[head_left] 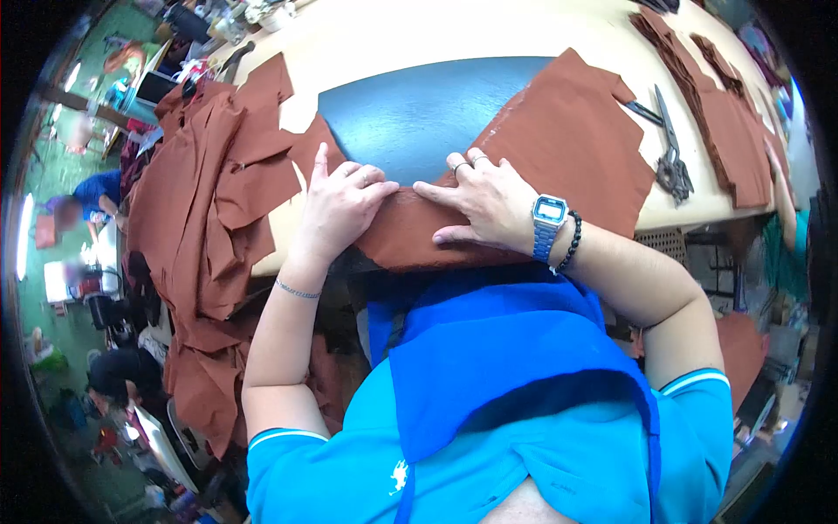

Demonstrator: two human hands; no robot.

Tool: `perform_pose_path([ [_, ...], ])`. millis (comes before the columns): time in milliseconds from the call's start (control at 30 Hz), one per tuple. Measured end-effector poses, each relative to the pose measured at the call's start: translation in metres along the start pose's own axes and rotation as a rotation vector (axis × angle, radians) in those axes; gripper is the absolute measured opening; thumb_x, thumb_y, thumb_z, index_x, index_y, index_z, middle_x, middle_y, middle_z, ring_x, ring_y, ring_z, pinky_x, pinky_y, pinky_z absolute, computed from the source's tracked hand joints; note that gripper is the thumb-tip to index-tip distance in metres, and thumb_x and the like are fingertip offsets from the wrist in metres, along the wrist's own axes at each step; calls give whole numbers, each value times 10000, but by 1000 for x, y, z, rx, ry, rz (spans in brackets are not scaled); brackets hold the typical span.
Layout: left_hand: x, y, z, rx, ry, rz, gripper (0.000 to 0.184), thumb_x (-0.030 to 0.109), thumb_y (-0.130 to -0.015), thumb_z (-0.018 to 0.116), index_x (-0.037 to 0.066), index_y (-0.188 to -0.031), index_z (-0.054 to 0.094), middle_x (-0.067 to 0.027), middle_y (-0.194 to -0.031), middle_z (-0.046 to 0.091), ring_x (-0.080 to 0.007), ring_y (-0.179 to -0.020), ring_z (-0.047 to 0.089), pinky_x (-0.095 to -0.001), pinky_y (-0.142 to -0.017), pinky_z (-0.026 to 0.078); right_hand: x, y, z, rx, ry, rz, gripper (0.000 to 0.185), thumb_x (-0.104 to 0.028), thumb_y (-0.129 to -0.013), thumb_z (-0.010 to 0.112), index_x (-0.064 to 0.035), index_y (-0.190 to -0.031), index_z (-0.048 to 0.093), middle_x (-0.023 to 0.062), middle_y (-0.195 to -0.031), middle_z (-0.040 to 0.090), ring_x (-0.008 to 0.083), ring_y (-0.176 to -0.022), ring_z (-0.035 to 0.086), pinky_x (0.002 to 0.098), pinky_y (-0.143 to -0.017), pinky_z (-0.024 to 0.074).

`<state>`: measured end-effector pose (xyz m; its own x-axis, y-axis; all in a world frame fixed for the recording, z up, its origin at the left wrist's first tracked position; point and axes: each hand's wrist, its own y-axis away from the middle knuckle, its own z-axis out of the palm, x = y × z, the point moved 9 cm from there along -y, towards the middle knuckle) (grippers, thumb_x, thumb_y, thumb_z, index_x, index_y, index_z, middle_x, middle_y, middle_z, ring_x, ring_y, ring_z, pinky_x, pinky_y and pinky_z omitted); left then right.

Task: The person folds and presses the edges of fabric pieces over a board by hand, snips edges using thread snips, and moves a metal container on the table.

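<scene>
A reddish-brown leather piece lies over a glossy dark sheet on the table, with a strip along the sheet's near edge. My left hand is at that edge, thumb and forefinger pinched together on the leather, little finger sticking up. Just to its right, my right hand rests on the leather with forefinger and thumb spread apart. Its other fingers are bent, and it wears rings and a wristwatch. Both hands partly hide the leather under them.
Large shears lie on the cream table to the right. Brown leather is piled at the left, hanging over the edge, and more strips lie far right. Other people sit at the left; an arm shows far right.
</scene>
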<state>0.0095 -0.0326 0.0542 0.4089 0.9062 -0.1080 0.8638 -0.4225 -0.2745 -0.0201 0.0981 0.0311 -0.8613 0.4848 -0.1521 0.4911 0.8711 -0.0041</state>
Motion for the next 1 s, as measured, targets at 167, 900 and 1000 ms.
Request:
perform_pose_path([
  [167,3,6,0,15,-47,-41,157,215,-866,636,244,-975,746,70,-986,654,-128,-996,615,-653,-1088,313,-11,-9,-4,-120,8,47,699,-630,-832,637,-255,-1412,525,196,-1300,486,393,-1230,477,610,-869,503],
  [900,78,129,69,-28,1737,-992,527,247,-932,700,-32,-1341,520,-124,-1309,604,-200,-1198,559,-358,-1039,440,-18,34,8,145,-130,-27,787,-579,-848,639,-140,-1469,439,177,-1504,415,368,-1413,361,638,-1115,247],
  [1000,80,120,38,73,1772,-803,454,149,-914,702,-21,-1302,540,-102,-1265,623,-174,-1158,574,-343,-1008,461,-21,26,-10,100,-377,-23,701,-434,-854,683,-99,-1435,476,162,-1393,551,357,-1318,491,566,-1107,311],
])
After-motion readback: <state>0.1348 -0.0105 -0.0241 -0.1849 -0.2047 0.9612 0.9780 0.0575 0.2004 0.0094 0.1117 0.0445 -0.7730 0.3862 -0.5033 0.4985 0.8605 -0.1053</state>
